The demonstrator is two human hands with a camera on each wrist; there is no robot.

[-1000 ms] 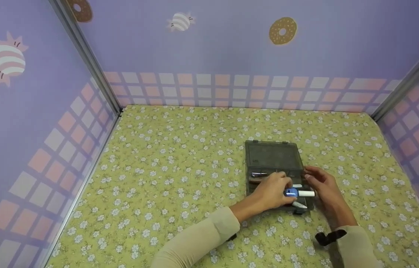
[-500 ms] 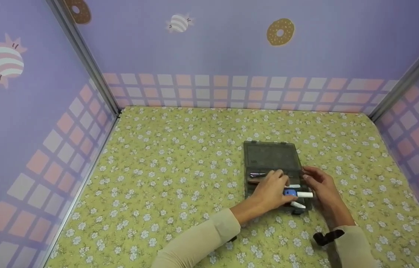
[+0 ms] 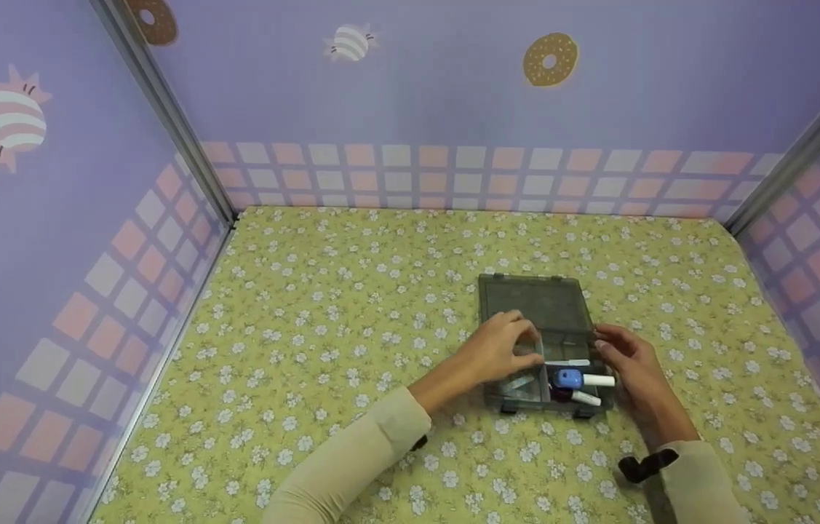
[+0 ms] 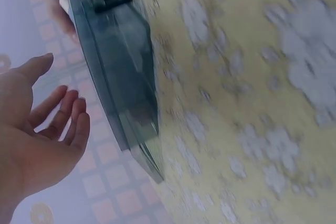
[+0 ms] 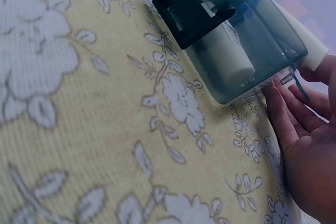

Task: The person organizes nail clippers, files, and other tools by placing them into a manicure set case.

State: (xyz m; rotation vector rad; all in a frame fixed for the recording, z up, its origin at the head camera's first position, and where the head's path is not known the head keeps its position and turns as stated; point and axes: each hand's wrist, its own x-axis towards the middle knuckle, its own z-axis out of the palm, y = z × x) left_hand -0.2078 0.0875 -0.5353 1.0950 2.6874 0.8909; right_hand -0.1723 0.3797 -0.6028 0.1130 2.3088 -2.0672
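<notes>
A smoky grey compartment box (image 3: 522, 398) lies on the flowered cloth with its lid (image 3: 532, 304) flat behind it. In its right compartments lie a blue item (image 3: 568, 378), a white tube (image 3: 599, 380) and a thin white stick (image 3: 571, 362). My left hand (image 3: 519, 342) hovers over the box's left half, holding nothing; the left wrist view shows this hand (image 4: 52, 124) with relaxed fingers beside the box's wall (image 4: 123, 77). My right hand (image 3: 613, 348) rests against the box's right side. In the right wrist view its fingers (image 5: 291, 111) touch the box's corner (image 5: 247, 35).
Yellow flowered cloth (image 3: 351, 313) covers the whole floor, walled in by purple panels on the left (image 3: 53, 218), back (image 3: 453, 109) and right. A black latch (image 5: 191, 6) sits on the box's front wall. Bare cloth spreads left of the box.
My left hand has moved from the blue item up and left over the box's left half, uncovering the blue item and white tube. The right hand has stayed at the box's side.
</notes>
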